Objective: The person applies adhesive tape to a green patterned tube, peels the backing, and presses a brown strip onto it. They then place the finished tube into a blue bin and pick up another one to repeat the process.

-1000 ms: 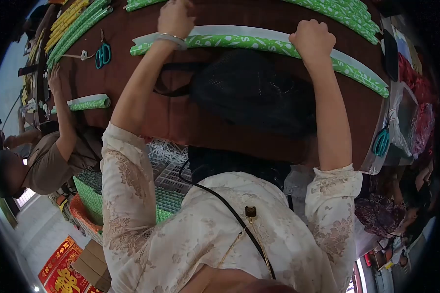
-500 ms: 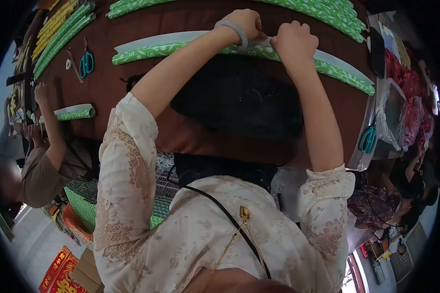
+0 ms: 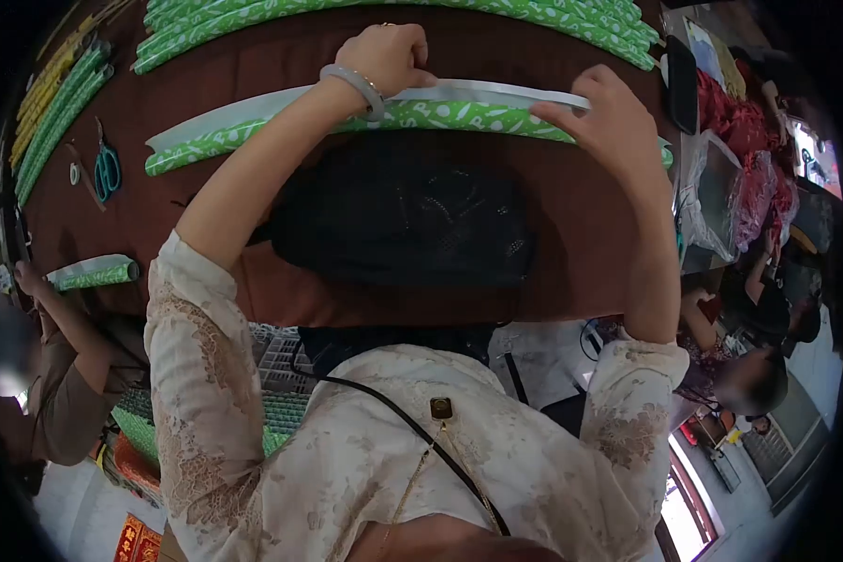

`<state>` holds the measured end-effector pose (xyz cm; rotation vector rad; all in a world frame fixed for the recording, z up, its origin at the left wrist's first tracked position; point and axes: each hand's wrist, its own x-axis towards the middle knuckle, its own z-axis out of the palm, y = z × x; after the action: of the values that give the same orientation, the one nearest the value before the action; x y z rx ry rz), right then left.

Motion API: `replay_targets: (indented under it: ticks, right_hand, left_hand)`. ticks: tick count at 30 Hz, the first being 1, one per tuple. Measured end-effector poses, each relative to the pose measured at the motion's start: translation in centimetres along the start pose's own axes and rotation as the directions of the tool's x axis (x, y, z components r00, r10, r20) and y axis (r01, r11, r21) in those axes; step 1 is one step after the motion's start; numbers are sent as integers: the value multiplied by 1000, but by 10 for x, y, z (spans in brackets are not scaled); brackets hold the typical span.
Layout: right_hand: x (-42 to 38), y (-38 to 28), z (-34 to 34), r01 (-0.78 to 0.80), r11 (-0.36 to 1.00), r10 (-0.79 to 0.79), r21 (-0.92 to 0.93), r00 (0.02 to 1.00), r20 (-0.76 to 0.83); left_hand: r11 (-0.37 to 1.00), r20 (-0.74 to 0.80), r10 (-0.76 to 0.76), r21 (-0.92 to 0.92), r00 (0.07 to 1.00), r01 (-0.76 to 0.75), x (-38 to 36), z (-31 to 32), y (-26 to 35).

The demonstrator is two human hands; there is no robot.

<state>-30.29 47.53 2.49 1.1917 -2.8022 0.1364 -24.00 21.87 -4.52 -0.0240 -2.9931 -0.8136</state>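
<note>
A long roll of green paper (image 3: 468, 116) with a white print lies across the brown cloth, its white underside turned up along the far edge. My left hand (image 3: 384, 58), a bracelet at its wrist, is over that far edge. Its fingers are loosely bent, and its thumb stands apart from them close to the white edge. Toward the roll's right end, my right hand (image 3: 611, 117) has the edge between thumb and fingers, with the thumb along the green face. A black cloth item (image 3: 403, 215) lies between my forearms.
Several green rolls (image 3: 403, 13) lie along the far side, with more green rolls (image 3: 66, 122) and yellow rolls (image 3: 51, 75) at left. Teal-handled scissors (image 3: 108, 173) lie nearby. A black flat object (image 3: 682, 86) is at right. A co-worker's hand (image 3: 30, 279) is near a short green roll (image 3: 94, 273).
My hands have moved apart along the paper's edge. The left thumb has come away from the fingers, and the right thumb now stretches over the green face. The whole view has shifted.
</note>
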Motion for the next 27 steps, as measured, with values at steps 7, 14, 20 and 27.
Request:
replay_targets:
  ticks: [7, 14, 20, 27]
  right_hand:
    - [-56, 95, -13, -314, 793, 241, 521, 949, 204]
    - [-97, 154, 1, -445, 684, 343, 578, 895, 284]
    - [-100, 161, 18, -365, 773, 356, 520, 927, 122]
    - [-75, 143, 24, -356, 895, 390, 269, 917, -82]
  left_hand:
    - [999, -8, 53, 10, 999, -53, -25, -13, 1]
    - [968, 155, 177, 152, 972, -201, -22, -25, 23]
    - [892, 241, 294, 279, 925, -357, -4, -29, 37]
    - [537, 212, 744, 376, 634, -755, 21, -45, 38]
